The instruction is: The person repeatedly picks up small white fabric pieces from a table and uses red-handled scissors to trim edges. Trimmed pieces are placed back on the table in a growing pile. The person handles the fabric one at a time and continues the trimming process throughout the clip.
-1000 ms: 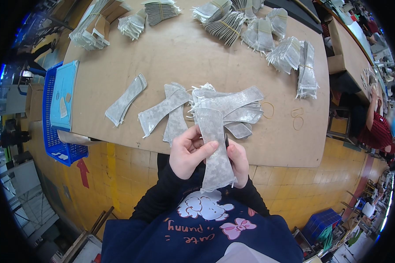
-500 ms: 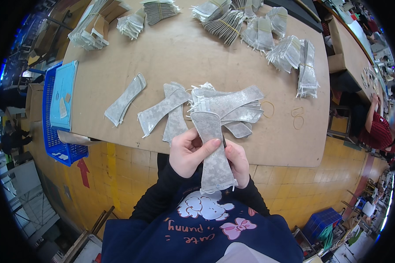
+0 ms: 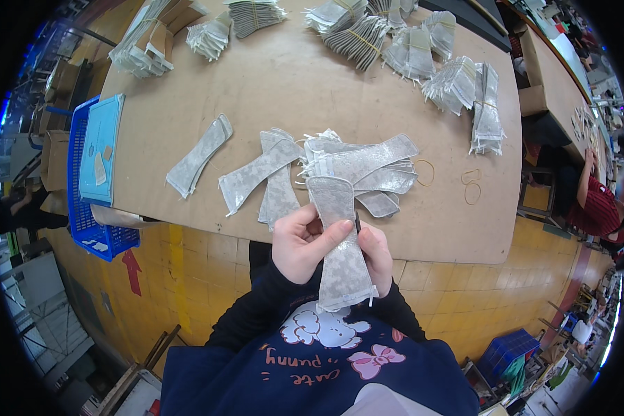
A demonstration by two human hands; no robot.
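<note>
In front of my chest, near the table's front edge, I hold a grey patterned fabric piece (image 3: pixel 345 270), narrow in the middle and wider at both ends. My left hand (image 3: pixel 299 243) grips its waist, thumb flat on top and fingers curled beneath. At the other edge my right hand (image 3: pixel 376 253) is closed, most of its fingers hidden behind the fabric. A small dark object (image 3: pixel 358 223) shows beside the right fingers; its kind cannot be made out. Just beyond lies a loose heap of like pieces (image 3: pixel 367 163), with crossed pieces (image 3: pixel 263 170) to its left.
A separate fabric piece (image 3: pixel 200 156) lies further left on the brown-covered table (image 3: pixel 256 90). Banded bundles (image 3: pixel 451 84) line the far side. Loose rubber bands (image 3: pixel 471 187) lie at right. A blue basket (image 3: pixel 125 243) with a light-blue board (image 3: pixel 98 156) stands at the left edge.
The held fabric piece has tilted very slightly, its lower end shifting a little downward. Both hands keep nearly the same grip. At far left, a person in the background has moved.
</note>
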